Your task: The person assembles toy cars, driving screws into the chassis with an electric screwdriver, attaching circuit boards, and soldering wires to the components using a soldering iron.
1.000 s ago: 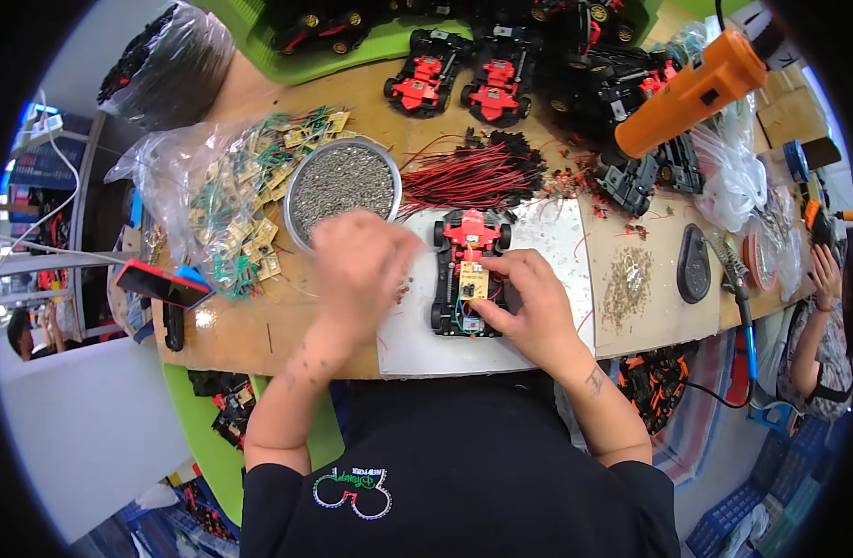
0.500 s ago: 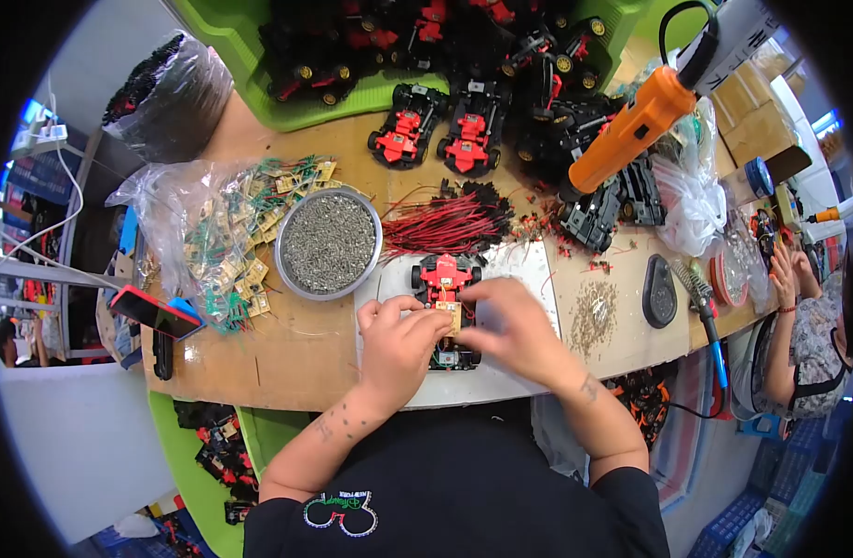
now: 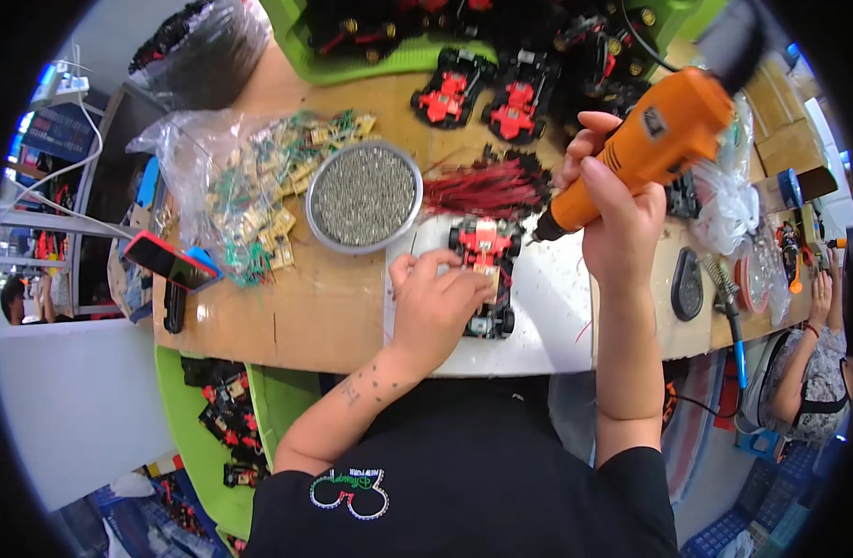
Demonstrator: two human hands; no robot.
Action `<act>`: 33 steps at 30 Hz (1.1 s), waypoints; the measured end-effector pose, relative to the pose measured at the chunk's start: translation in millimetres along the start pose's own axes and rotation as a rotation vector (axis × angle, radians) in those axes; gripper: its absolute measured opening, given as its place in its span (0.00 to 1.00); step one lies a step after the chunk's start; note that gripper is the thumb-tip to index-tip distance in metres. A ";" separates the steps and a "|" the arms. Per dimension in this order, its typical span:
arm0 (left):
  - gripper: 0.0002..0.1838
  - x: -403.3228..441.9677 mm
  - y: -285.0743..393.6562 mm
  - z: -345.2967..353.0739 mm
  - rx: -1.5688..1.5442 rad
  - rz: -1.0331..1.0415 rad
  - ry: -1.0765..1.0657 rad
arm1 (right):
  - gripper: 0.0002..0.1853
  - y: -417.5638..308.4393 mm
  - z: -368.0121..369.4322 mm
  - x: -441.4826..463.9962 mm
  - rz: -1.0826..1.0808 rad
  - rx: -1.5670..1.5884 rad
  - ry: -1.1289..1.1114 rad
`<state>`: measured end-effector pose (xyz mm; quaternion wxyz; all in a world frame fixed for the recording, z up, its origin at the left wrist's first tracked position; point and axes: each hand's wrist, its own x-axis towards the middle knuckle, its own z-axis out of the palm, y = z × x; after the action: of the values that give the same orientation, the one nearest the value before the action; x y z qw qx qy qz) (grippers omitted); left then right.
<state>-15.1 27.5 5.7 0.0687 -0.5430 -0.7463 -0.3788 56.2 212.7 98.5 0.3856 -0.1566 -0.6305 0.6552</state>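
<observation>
My left hand [image 3: 438,302] rests on a red and black toy car chassis [image 3: 485,238], its fingertips pressing a small tan circuit board [image 3: 488,279] onto it. The chassis lies on a white sheet [image 3: 547,312]. My right hand [image 3: 622,200] is wrapped round an orange electric screwdriver [image 3: 645,139], whose tip points down to the left, close to the chassis' upper right corner. Left of the chassis stands a round bowl of small screws [image 3: 366,197]. Behind the chassis lies a bundle of red and black wires [image 3: 492,186].
Circuit boards with green wires [image 3: 259,219] spill from a plastic bag at left. Two more chassis [image 3: 519,98] lie before a green crate [image 3: 389,67]. A soldering iron [image 3: 735,321] and a black oval object [image 3: 688,284] are at right, near another person [image 3: 803,372].
My right hand has left the circuit board and taken hold of the orange screwdriver, bringing it down toward the chassis. My left hand has come from the bowl to the board.
</observation>
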 end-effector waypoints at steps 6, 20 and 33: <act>0.09 2.9 -2.1 2.7 0.012 0.031 0.020 | 0.22 -6.5 17.3 -31.7 -0.095 0.300 -0.218; 0.09 4.7 -1.9 2.0 0.026 0.046 0.006 | 0.26 -6.3 17.8 -44.1 -0.109 0.370 -0.327; 0.09 -2.4 -7.1 -1.6 -0.008 0.044 -0.050 | 0.24 -7.7 23.5 -56.9 -0.107 0.202 -0.207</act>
<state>-20.8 23.7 2.2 0.0560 -0.5689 -0.7341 -0.3664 79.6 155.4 93.4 0.3668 -0.0150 -0.6052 0.7063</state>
